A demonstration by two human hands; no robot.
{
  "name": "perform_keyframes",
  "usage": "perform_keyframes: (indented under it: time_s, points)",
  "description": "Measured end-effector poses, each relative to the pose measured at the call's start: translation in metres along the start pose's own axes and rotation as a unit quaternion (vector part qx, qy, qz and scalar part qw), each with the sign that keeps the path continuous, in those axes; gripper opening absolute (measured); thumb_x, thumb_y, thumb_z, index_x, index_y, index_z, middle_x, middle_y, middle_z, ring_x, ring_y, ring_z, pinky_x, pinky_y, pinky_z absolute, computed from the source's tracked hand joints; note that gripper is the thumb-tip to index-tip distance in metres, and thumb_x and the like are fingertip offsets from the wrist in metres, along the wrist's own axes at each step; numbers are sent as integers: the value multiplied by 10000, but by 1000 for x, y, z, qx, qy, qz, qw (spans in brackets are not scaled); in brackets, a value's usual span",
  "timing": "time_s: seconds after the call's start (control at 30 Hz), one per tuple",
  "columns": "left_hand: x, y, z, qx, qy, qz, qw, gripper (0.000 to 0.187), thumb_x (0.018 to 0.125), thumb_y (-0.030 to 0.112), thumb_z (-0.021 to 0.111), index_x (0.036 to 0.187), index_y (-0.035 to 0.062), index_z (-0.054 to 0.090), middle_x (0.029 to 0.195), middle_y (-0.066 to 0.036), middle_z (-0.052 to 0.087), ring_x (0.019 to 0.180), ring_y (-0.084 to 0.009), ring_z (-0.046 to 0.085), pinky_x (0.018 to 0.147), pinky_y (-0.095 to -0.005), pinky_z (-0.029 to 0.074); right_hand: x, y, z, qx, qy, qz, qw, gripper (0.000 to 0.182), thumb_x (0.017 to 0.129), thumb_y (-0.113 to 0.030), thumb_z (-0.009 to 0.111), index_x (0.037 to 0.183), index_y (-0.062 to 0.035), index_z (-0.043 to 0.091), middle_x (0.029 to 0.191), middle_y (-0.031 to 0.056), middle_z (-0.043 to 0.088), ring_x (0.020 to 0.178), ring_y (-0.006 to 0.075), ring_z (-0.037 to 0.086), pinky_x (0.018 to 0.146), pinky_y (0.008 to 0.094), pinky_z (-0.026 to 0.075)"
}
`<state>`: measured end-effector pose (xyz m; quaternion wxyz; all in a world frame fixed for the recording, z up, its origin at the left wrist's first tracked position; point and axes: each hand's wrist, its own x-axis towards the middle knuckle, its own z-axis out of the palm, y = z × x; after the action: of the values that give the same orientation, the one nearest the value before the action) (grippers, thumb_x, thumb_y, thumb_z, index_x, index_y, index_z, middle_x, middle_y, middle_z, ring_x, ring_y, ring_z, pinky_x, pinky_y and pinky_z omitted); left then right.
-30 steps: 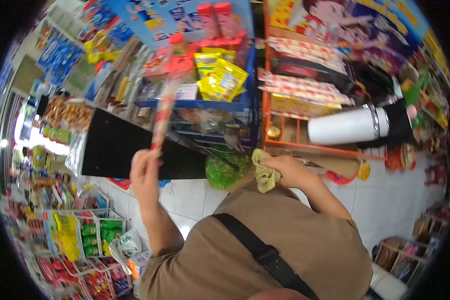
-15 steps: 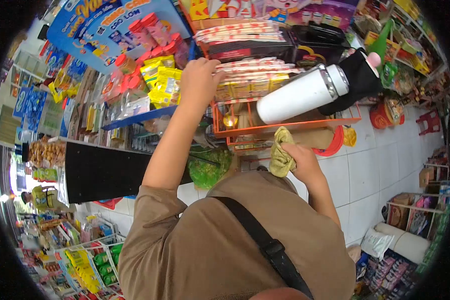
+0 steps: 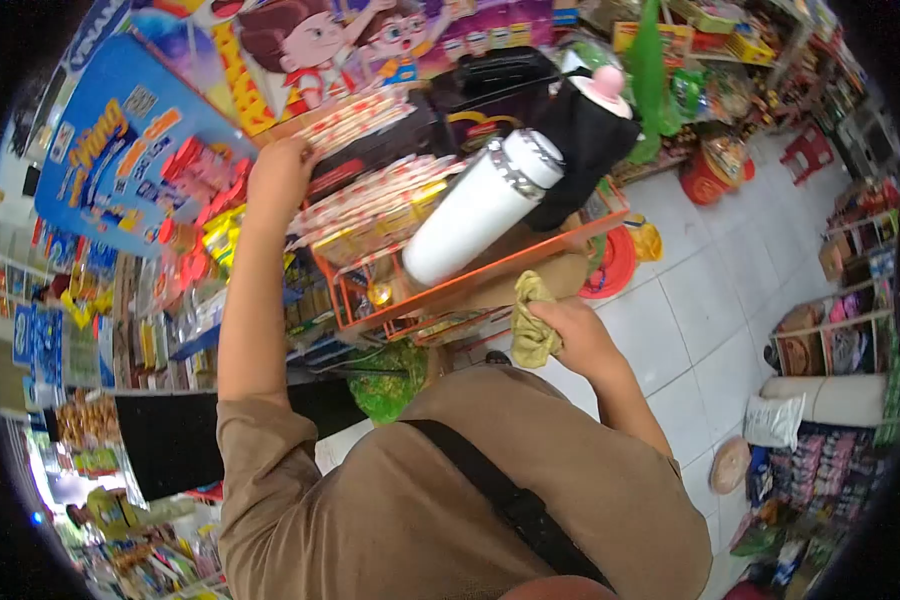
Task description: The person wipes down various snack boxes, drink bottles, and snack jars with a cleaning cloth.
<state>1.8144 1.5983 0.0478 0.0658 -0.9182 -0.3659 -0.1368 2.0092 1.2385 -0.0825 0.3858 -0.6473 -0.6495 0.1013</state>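
Observation:
My right hand (image 3: 578, 338) grips a crumpled yellowish cloth (image 3: 533, 322) in front of the orange wire rack (image 3: 490, 280). My left hand (image 3: 280, 178) reaches to the rack's back left, fingers curled at the end of the rear row of red-and-white packets (image 3: 365, 118). Whether a packet is between those fingers is hidden. A second row of such packets (image 3: 380, 195) stands nearer me. In the rack a white bottle (image 3: 475, 215) with a steel band leans at a slant. Beside it are a black cloth-covered thing (image 3: 585, 145) with a pink top and a black box (image 3: 495, 100).
Left of my arm are pink-lidded jars (image 3: 195, 175) and yellow packets (image 3: 222, 235) on a display. Below the rack hang a green bag (image 3: 390, 385) and a red round lid-like thing (image 3: 615, 262). White floor tiles (image 3: 660, 340) lie right, with loaded shelves (image 3: 840, 330) beyond.
My left hand has gone from the front packet row to the rear row's left end. The view has turned, with the rack now further left and tilted. The cloth stays in my right hand.

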Motion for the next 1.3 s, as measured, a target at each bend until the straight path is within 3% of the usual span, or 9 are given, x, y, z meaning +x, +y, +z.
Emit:
perform_keyframes:
  time_s: [0.37,0.57,0.8,0.83,0.87,0.9,1.0,1.2,1.3]
  points:
    - [-15,-4,13,37,158,148,976,129,837,114,487,792,-4,511,798,-182,540,762,-363,524,662,-441,431,-28,13,-21,-3,25,33,999,436,643,0,570,1065,-107,545,829,140,598,772,340,566,668,410,438]
    - [-23,8,8,-103,219,5,970,161,876,135,461,813,-9,499,713,-174,522,680,-367,516,620,-404,425,-32,14,-29,34,12,50,998,500,650,-48,658,1130,-88,521,939,145,605,862,326,584,747,379,455]
    - [-61,104,-4,-559,104,-84,818,171,920,225,414,894,69,477,627,43,419,507,-40,377,435,-182,299,-20,12,4,509,212,65,832,659,710,-126,711,1272,-70,372,1194,100,502,1082,192,501,914,326,403]
    - [-75,138,-1,-527,34,-41,848,199,919,233,411,861,55,481,655,29,426,543,-62,393,460,-217,333,-2,-1,-3,507,229,39,830,674,723,-137,704,1290,-78,345,1231,82,468,1109,182,474,933,327,389]
    - [-90,158,17,-358,33,122,925,239,911,188,391,971,5,533,774,-104,563,716,-267,546,685,-355,448,-1,17,10,485,194,27,852,640,737,-135,691,1278,-71,355,1210,79,482,1096,177,477,928,322,390]
    - [-102,201,-19,-402,-113,194,888,235,887,148,417,1023,-8,527,900,-181,591,869,-360,556,804,-391,430,-2,49,39,463,158,17,872,607,751,-133,678,1267,-64,366,1189,75,495,1084,172,481,923,317,391]
    - [-133,247,-8,-545,-177,214,791,189,851,111,455,979,7,550,927,-222,574,941,-368,540,796,-392,430,1,9,12,332,169,25,928,435,807,-121,608,1192,-32,427,1101,54,540,997,144,517,867,293,421]
    - [-121,227,2,-411,-308,223,829,174,871,132,466,936,-19,524,850,-182,582,855,-314,577,734,-382,442,23,-15,-19,616,279,65,734,414,817,-72,570,1203,-12,432,1112,73,546,990,162,548,842,304,455]
    - [-124,220,-2,-440,-204,272,831,202,890,181,458,922,-8,520,753,-177,553,726,-324,568,649,-387,443,31,-26,-40,575,385,93,716,432,831,-181,587,1205,-27,436,1130,76,537,1011,184,544,858,343,460]
